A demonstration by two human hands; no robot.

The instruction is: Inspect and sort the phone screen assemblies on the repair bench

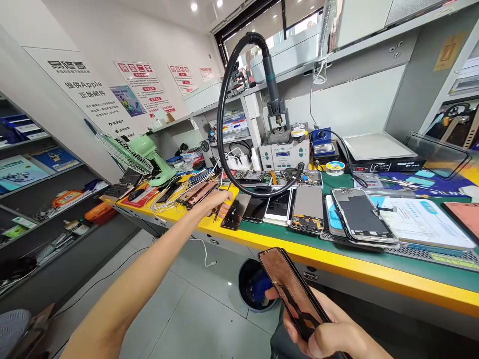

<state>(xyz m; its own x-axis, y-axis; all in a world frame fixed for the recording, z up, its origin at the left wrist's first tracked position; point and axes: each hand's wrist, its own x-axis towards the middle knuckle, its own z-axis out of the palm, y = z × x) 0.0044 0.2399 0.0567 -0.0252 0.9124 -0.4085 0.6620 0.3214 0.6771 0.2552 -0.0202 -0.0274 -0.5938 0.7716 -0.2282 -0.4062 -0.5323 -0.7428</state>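
In the lower right, my right hand (337, 336) is wrapped round a phone screen (290, 284); its copper-coloured back with a black flex strip faces up. This part is tilted and held in front of the bench edge. My left arm stretches out to the bench, where my left hand (217, 200) has its fingers curled down beside a dark phone panel (235, 212). What those fingers grip, if anything, is hidden. Just behind the hand lie copper-backed panels (200, 192). Right of it, a white-framed phone (279, 207) and an opened phone (307, 209) lie in a row.
A black hose (220, 109) arches over the bench from the hot-air station (284, 153). Stacked phone parts (362, 217) lie to the right, near a heating plate (381, 149). A green fan (149, 157) stands at the left. Below the bench edge is a bin (245, 294).
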